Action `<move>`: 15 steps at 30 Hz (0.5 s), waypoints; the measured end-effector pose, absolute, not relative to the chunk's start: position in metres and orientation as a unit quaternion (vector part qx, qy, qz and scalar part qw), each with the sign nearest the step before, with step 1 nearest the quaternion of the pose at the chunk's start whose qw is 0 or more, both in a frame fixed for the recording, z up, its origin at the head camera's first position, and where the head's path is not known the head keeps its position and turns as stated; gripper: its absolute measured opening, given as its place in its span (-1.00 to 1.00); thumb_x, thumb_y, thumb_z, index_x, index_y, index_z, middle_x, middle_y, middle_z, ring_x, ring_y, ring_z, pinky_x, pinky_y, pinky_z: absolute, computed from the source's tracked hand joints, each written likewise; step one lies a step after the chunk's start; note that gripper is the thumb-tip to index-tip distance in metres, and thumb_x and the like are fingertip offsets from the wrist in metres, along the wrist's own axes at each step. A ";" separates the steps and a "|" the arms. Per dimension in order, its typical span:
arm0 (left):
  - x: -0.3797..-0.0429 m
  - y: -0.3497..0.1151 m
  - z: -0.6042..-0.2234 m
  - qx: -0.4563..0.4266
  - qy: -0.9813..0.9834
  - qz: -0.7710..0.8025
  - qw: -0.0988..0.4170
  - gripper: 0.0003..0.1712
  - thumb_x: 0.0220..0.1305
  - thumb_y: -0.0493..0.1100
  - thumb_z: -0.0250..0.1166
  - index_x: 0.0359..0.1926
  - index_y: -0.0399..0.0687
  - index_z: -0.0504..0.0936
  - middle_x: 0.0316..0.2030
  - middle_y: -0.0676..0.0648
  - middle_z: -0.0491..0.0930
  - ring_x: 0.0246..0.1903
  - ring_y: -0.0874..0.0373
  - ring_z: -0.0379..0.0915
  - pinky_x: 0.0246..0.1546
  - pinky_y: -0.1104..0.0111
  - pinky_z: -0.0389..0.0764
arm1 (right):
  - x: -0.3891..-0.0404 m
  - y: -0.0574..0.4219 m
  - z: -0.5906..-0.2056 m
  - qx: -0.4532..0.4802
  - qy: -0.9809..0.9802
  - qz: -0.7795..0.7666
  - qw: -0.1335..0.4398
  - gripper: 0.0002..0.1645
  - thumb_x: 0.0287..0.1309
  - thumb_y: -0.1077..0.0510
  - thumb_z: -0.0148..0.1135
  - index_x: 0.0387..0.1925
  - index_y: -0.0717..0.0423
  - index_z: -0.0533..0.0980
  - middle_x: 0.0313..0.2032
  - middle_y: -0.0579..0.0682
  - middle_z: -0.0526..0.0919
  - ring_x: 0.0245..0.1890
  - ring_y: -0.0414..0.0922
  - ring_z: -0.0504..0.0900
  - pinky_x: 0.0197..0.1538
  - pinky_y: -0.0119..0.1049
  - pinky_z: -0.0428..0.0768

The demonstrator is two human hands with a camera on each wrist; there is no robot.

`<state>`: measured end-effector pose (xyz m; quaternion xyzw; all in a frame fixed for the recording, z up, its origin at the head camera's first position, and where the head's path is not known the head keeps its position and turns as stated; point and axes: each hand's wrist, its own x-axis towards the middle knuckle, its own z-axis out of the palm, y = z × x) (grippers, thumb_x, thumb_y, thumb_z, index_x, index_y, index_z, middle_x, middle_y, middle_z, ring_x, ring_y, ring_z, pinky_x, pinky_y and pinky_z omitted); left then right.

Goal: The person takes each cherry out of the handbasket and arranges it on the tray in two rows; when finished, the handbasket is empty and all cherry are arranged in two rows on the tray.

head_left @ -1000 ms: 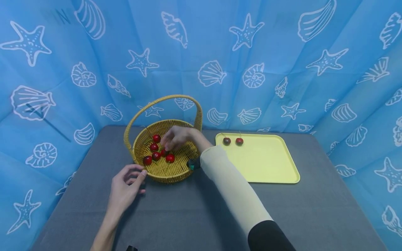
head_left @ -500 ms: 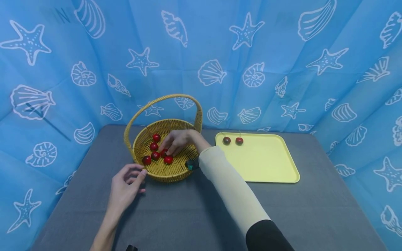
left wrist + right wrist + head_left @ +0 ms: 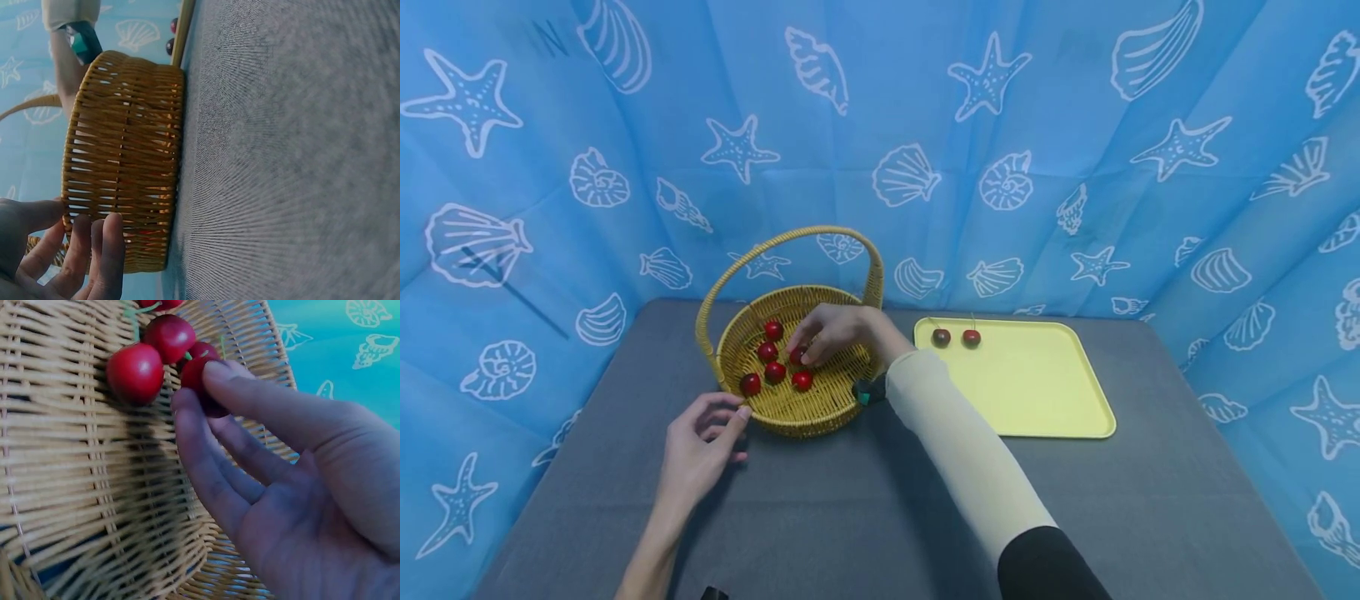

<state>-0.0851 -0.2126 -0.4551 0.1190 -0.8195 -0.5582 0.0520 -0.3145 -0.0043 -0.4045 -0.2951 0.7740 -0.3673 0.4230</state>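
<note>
A round wicker basket point(image 3: 805, 425) with a tall arched handle stands on the grey cloth, several red cherries inside it. My left hand point(image 3: 702, 446) grips its near left rim, thumb on top and fingers against the outer weave, as the left wrist view shows. Reaching over the right side, my right hand point(image 3: 835, 331) pinches a dark red cherry point(image 3: 201, 381) between thumb and fingertips. Beside it in the right wrist view lie a bright red cherry point(image 3: 135, 374) with a green stem and another cherry point(image 3: 170, 339).
Right of the basket lies a yellow tray point(image 3: 1037, 392). Two dark cherries with stems sit at its back left: one cherry point(image 3: 941, 337) and another cherry point(image 3: 972, 338). A blue curtain point(image 3: 925, 100) with shell prints hangs behind the table.
My right hand dipped among the cherries, then came back slightly up and right with one cherry pinched. Neighbouring cherries shifted a little. The left hand stayed at the rim.
</note>
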 end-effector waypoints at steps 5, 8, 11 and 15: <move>-0.085 -0.213 -0.455 0.114 -0.819 -0.560 0.052 -0.62 0.57 0.03 0.37 0.22 -0.06 0.61 0.00 -0.34 0.74 -0.24 0.01 0.79 -0.34 0.25 0.93 | -0.317 0.007 -0.400 -0.320 0.771 -0.373 0.405 -0.58 0.46 0.24 0.38 0.29 0.10 0.65 0.27 0.06 0.68 0.21 -0.05 0.73 0.34 -0.08 0.81; -0.085 -0.213 -0.456 0.113 -0.820 -0.559 0.054 -0.60 0.57 0.04 0.37 0.23 -0.07 0.61 -0.01 -0.33 0.74 -0.25 0.02 0.79 -0.35 0.26 0.93 | -0.317 0.014 -0.394 -0.336 0.776 -0.365 0.390 -0.55 0.44 0.18 0.41 0.31 0.06 0.64 0.28 0.00 0.68 0.25 -0.05 0.70 0.34 -0.09 0.80; -0.085 -0.213 -0.456 0.113 -0.820 -0.558 0.056 -0.59 0.57 0.03 0.37 0.23 -0.09 0.61 -0.01 -0.33 0.74 -0.25 0.04 0.79 -0.36 0.26 0.92 | -0.317 0.021 -0.387 -0.352 0.776 -0.361 0.378 -0.52 0.44 0.15 0.43 0.33 0.06 0.63 0.29 -0.03 0.68 0.31 -0.05 0.65 0.31 -0.18 0.80; -0.084 -0.213 -0.456 0.113 -0.821 -0.557 0.057 -0.60 0.57 0.03 0.37 0.23 -0.09 0.61 0.00 -0.34 0.74 -0.26 0.08 0.78 -0.35 0.27 0.92 | -0.316 0.030 -0.376 -0.364 0.760 -0.383 0.379 -0.53 0.45 0.17 0.42 0.32 0.10 0.62 0.30 0.00 0.66 0.35 -0.01 0.64 0.28 -0.19 0.83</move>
